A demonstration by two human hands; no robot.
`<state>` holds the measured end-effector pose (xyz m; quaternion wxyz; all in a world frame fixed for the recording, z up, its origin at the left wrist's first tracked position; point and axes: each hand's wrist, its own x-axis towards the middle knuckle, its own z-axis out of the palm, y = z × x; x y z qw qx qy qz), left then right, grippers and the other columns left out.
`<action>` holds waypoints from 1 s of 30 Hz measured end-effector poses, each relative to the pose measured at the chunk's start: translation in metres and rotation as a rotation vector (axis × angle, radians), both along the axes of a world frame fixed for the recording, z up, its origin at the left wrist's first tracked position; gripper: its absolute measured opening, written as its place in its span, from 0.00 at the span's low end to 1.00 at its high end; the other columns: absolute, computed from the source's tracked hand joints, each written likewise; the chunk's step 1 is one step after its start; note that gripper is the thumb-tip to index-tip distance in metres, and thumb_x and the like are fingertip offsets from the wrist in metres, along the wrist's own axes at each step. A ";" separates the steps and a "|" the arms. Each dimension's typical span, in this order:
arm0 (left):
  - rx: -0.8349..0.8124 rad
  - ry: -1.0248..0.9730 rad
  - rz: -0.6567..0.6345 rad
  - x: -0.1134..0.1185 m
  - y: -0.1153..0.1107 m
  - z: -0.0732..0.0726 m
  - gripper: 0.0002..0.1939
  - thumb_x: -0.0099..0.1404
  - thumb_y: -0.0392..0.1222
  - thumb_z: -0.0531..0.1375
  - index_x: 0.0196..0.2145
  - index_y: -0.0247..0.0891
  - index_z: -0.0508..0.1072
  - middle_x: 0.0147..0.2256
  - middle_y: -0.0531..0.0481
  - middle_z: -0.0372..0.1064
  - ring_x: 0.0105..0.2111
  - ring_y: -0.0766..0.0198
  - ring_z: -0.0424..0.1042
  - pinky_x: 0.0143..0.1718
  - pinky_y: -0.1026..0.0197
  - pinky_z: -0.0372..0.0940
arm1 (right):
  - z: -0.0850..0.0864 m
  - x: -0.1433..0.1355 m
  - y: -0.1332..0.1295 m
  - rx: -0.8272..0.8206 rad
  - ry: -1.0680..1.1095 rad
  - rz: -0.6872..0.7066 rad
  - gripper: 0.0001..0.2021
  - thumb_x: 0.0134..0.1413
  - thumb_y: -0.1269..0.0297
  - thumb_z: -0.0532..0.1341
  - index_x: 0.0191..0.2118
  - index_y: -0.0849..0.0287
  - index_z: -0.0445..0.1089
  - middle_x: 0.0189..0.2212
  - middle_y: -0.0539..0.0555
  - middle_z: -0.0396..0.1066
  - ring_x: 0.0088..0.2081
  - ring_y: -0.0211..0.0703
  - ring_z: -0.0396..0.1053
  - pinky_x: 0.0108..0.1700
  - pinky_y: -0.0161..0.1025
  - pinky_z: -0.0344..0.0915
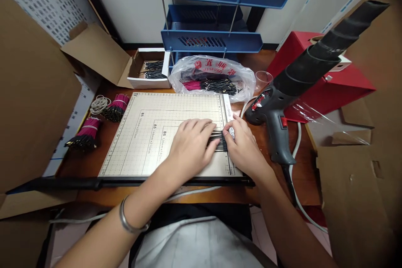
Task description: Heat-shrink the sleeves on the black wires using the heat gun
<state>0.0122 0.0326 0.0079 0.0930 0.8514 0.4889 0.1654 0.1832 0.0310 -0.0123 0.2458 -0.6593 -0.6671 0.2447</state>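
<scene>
A row of thin black wires (217,142) lies side by side near the right edge of a cream paper trimmer board (141,146), partly under my hands. My left hand (192,144) rests flat on the board, fingers stretched out, with its thumb and fingertips over the left part of the row. My right hand (243,144) has its fingers bent and drawn together at the right ends of the wires, by the white strip of the trimmer. How the far wire ends lie under the right palm is hidden. The trimmer's black handle (69,183) sticks out at the front left.
Banded pink-and-black bundles (84,134) lie on the left. Behind stand a white box (148,83) of black pieces, a plastic bag (248,86) with more bundles, and a blue tray rack (210,42). A heat gun (279,104) and red box (333,88) stand on the right.
</scene>
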 end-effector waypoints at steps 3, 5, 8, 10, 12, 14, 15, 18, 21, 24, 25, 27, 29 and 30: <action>0.060 0.111 -0.014 0.004 -0.024 -0.010 0.32 0.76 0.53 0.51 0.67 0.27 0.61 0.68 0.37 0.59 0.69 0.46 0.56 0.71 0.41 0.46 | -0.001 0.000 0.000 0.006 0.011 0.011 0.08 0.66 0.62 0.49 0.43 0.54 0.64 0.67 0.63 0.57 0.71 0.60 0.52 0.66 0.64 0.53; 0.064 0.167 -0.018 0.007 -0.034 -0.016 0.34 0.77 0.54 0.48 0.69 0.24 0.57 0.70 0.35 0.53 0.71 0.46 0.51 0.72 0.42 0.44 | -0.002 0.000 0.000 0.009 0.013 0.011 0.08 0.65 0.62 0.49 0.43 0.54 0.63 0.66 0.63 0.58 0.70 0.60 0.53 0.66 0.64 0.53; 0.046 0.207 -0.025 0.012 -0.038 -0.022 0.35 0.77 0.55 0.46 0.70 0.23 0.56 0.72 0.33 0.49 0.72 0.47 0.48 0.72 0.43 0.44 | -0.002 0.001 0.000 0.010 0.012 0.017 0.08 0.65 0.62 0.49 0.43 0.54 0.63 0.66 0.63 0.58 0.70 0.60 0.54 0.66 0.64 0.54; 0.036 0.214 -0.025 0.013 -0.037 -0.023 0.37 0.77 0.56 0.46 0.70 0.22 0.55 0.72 0.32 0.47 0.73 0.47 0.46 0.73 0.43 0.44 | -0.002 0.002 0.000 0.009 0.010 0.023 0.08 0.65 0.62 0.49 0.43 0.54 0.63 0.66 0.62 0.58 0.69 0.61 0.54 0.65 0.65 0.54; 0.036 0.214 -0.019 0.013 -0.036 -0.023 0.38 0.77 0.57 0.46 0.70 0.22 0.54 0.72 0.33 0.46 0.73 0.47 0.45 0.73 0.43 0.43 | -0.002 0.002 0.000 0.006 0.011 0.026 0.08 0.65 0.61 0.49 0.43 0.54 0.64 0.66 0.62 0.58 0.69 0.61 0.55 0.65 0.65 0.55; 0.041 0.213 -0.018 0.013 -0.036 -0.023 0.39 0.77 0.58 0.45 0.70 0.22 0.54 0.72 0.33 0.45 0.73 0.47 0.44 0.73 0.43 0.43 | -0.003 0.003 0.000 0.005 0.012 0.026 0.09 0.65 0.61 0.49 0.43 0.54 0.64 0.65 0.62 0.59 0.68 0.61 0.56 0.65 0.65 0.55; 0.043 0.213 -0.019 0.014 -0.036 -0.023 0.39 0.77 0.58 0.45 0.70 0.21 0.53 0.72 0.34 0.45 0.73 0.47 0.43 0.73 0.43 0.43 | -0.004 0.002 -0.001 0.005 0.013 0.025 0.09 0.65 0.61 0.49 0.43 0.54 0.64 0.65 0.62 0.59 0.68 0.61 0.56 0.65 0.66 0.55; 0.044 0.212 -0.026 0.015 -0.036 -0.024 0.39 0.77 0.58 0.44 0.71 0.21 0.53 0.73 0.34 0.45 0.74 0.48 0.43 0.73 0.44 0.42 | -0.005 0.001 -0.003 0.013 0.010 0.013 0.09 0.66 0.60 0.48 0.43 0.54 0.63 0.65 0.63 0.60 0.67 0.61 0.57 0.65 0.65 0.55; 0.037 0.207 -0.038 0.015 -0.036 -0.024 0.38 0.77 0.57 0.45 0.71 0.20 0.53 0.73 0.33 0.44 0.74 0.48 0.42 0.73 0.45 0.42 | -0.005 0.001 -0.004 0.014 0.012 -0.006 0.10 0.66 0.58 0.48 0.43 0.54 0.63 0.64 0.63 0.61 0.66 0.60 0.58 0.65 0.64 0.55; 0.018 0.196 -0.056 0.015 -0.035 -0.023 0.39 0.76 0.56 0.47 0.70 0.20 0.53 0.73 0.33 0.44 0.73 0.48 0.43 0.74 0.46 0.42 | -0.002 0.007 -0.003 0.000 0.043 0.037 0.13 0.69 0.55 0.46 0.44 0.53 0.64 0.63 0.63 0.62 0.68 0.58 0.57 0.66 0.62 0.54; 0.014 0.191 -0.058 0.014 -0.034 -0.023 0.39 0.75 0.56 0.47 0.70 0.20 0.53 0.73 0.32 0.44 0.73 0.48 0.44 0.73 0.46 0.43 | -0.001 0.009 -0.003 0.004 0.068 0.063 0.15 0.70 0.54 0.45 0.44 0.53 0.64 0.62 0.62 0.62 0.68 0.56 0.56 0.67 0.60 0.54; 0.012 0.184 -0.055 0.014 -0.034 -0.022 0.39 0.75 0.57 0.48 0.70 0.19 0.53 0.72 0.31 0.44 0.73 0.47 0.45 0.73 0.46 0.44 | 0.001 0.014 0.000 0.025 0.124 0.099 0.16 0.71 0.53 0.43 0.45 0.53 0.64 0.60 0.61 0.64 0.67 0.52 0.58 0.66 0.56 0.56; 0.006 0.180 -0.058 0.013 -0.034 -0.021 0.40 0.75 0.57 0.48 0.70 0.19 0.53 0.72 0.31 0.44 0.73 0.47 0.45 0.73 0.45 0.45 | 0.001 0.016 0.002 0.028 0.143 0.097 0.14 0.70 0.53 0.45 0.46 0.53 0.64 0.58 0.60 0.65 0.64 0.51 0.61 0.65 0.54 0.58; 0.000 0.180 -0.062 0.013 -0.034 -0.021 0.39 0.75 0.57 0.48 0.70 0.20 0.53 0.72 0.31 0.44 0.73 0.47 0.45 0.73 0.45 0.46 | 0.000 0.016 0.003 0.020 0.132 0.091 0.13 0.69 0.54 0.46 0.46 0.53 0.63 0.57 0.59 0.66 0.62 0.51 0.63 0.64 0.54 0.58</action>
